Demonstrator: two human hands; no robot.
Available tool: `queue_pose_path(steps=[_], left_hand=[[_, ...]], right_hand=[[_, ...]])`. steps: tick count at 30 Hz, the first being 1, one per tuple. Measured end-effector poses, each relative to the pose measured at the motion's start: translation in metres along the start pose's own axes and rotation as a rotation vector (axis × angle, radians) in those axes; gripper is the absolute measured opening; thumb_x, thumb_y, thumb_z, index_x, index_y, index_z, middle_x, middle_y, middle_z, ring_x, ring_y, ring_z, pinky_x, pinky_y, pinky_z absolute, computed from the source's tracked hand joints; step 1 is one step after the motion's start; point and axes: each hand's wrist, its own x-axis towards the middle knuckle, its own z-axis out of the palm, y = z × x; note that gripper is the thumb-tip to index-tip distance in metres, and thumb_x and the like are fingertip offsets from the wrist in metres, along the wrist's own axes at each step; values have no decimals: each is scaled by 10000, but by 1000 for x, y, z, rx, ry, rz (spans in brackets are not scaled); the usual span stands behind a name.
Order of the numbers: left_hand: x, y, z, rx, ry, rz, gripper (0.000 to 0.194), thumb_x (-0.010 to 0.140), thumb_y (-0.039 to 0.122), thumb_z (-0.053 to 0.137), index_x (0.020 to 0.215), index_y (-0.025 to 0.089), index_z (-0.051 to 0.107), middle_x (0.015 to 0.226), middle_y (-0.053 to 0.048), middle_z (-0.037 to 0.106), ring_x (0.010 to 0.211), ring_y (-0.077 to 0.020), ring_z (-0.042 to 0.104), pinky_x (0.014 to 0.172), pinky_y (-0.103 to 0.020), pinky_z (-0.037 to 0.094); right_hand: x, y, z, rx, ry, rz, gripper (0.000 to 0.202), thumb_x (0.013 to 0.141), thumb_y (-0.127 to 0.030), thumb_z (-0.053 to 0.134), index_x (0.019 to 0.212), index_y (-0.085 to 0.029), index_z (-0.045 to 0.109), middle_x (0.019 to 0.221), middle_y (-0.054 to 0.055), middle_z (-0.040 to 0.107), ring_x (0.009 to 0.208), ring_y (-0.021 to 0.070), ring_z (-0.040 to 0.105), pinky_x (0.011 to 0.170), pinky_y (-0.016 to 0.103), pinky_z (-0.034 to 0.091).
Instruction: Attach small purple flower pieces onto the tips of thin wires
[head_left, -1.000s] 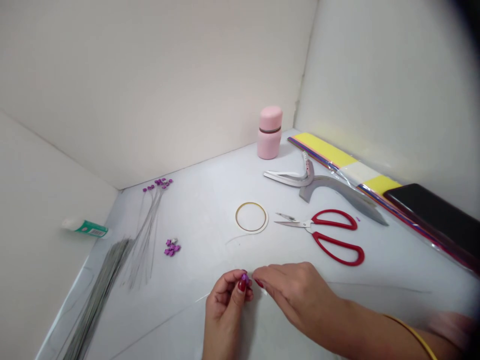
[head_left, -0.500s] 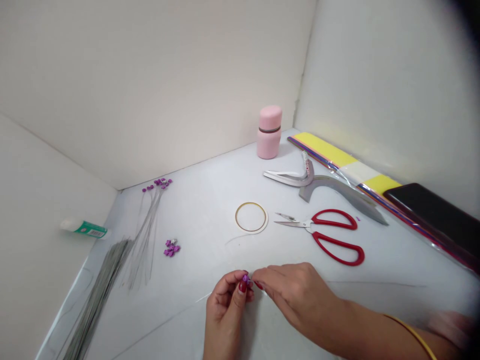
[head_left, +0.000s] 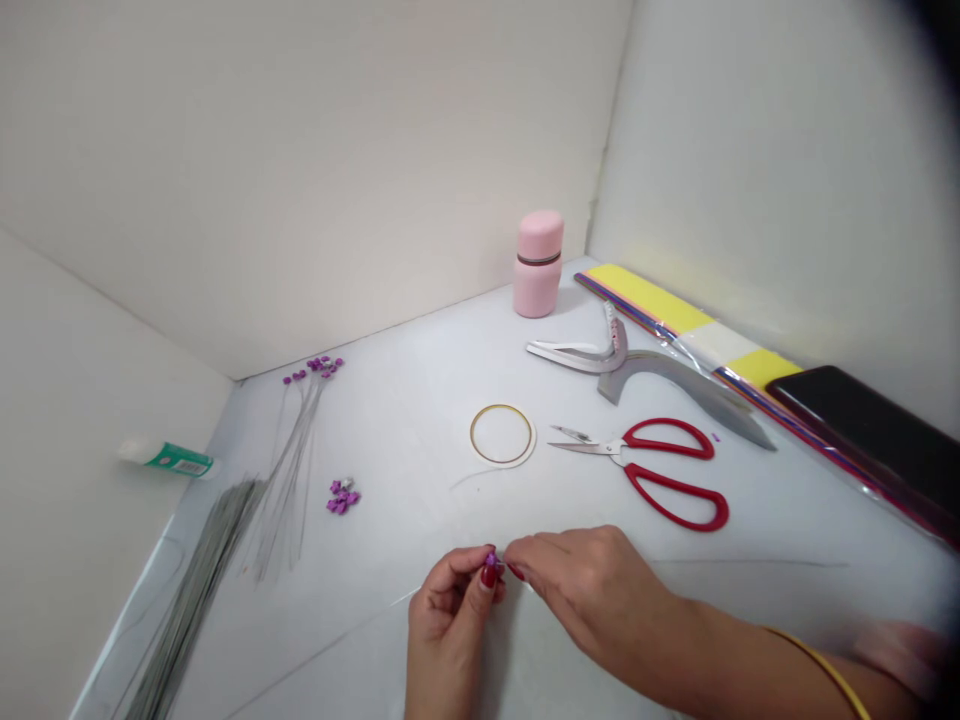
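Observation:
Near the bottom middle, my left hand [head_left: 454,615] pinches a small purple folded star [head_left: 491,560] between thumb and fingertips. My right hand [head_left: 592,590] is closed against it from the right, thumb and fingers together on a thin wire [head_left: 750,562] whose length shows beyond the hand to the right. A short pale bit shows between the star and the right fingertips. Several loose purple stars [head_left: 343,498], with a silvery one among them, lie to the left. Farther back, purple stars sit on the ends of thin wires [head_left: 296,470].
A bundle of grey wires [head_left: 199,600] and a green-and-white glue tube [head_left: 180,459] are at left. Ahead lie a tape roll [head_left: 533,440] and red-handled scissors [head_left: 679,493]. Behind are a pink flask [head_left: 538,275], curved grey strips [head_left: 675,375], packaged coloured paper [head_left: 645,295] and a black phone-like object [head_left: 870,430].
Both hands stay almost in place around the star; the left hand has shifted very slightly. Nothing has been let go.

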Motion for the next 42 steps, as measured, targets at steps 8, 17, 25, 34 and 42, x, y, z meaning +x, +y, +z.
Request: queue_pose_path(steps=[8, 17, 25, 34, 42], left_hand=[[0, 3, 4, 67, -21, 39, 91, 671, 254, 697, 717, 175, 703, 675, -18, 674, 663, -139, 566, 650, -225, 446], [0, 0, 6, 54, 8, 76, 89, 652, 251, 707, 685, 169, 707, 614, -14, 658, 617, -134, 546, 608, -219, 437], [0, 0, 5, 55, 15, 51, 106, 659, 262, 705, 706, 168, 714, 633, -21, 678, 633, -134, 559, 614, -212, 442], [1, -3, 3, 31, 21, 43, 156, 647, 287, 713, 740, 163, 725, 590, -18, 654, 602, -131, 545, 602, -221, 439], [1, -3, 1, 12, -8, 20, 155, 650, 278, 716, 759, 169, 731, 621, -25, 681, 612, -129, 563, 615, -222, 446]], right_hand=[[0, 0, -2, -36, -30, 10, 204, 851, -134, 382, 860, -204, 573, 693, -13, 645, 580, 150, 569, 516, 271, 291], [1, -2, -2, -68, -48, 2, 198, 849, -121, 388, 835, -189, 573, 677, -9, 644, 561, 144, 560, 499, 266, 275], [1, 0, -1, -64, -11, -21, 173, 836, -120, 410, 823, -193, 567, 659, -19, 636, 545, 140, 553, 491, 274, 263], [1, -2, -2, -85, -29, -15, 186, 815, -97, 419, 853, -190, 576, 686, -15, 644, 558, 149, 560, 493, 279, 276], [0, -2, -2, -95, -23, -7, 168, 815, -104, 421, 824, -192, 564, 682, -16, 641, 552, 145, 556, 487, 278, 280]])
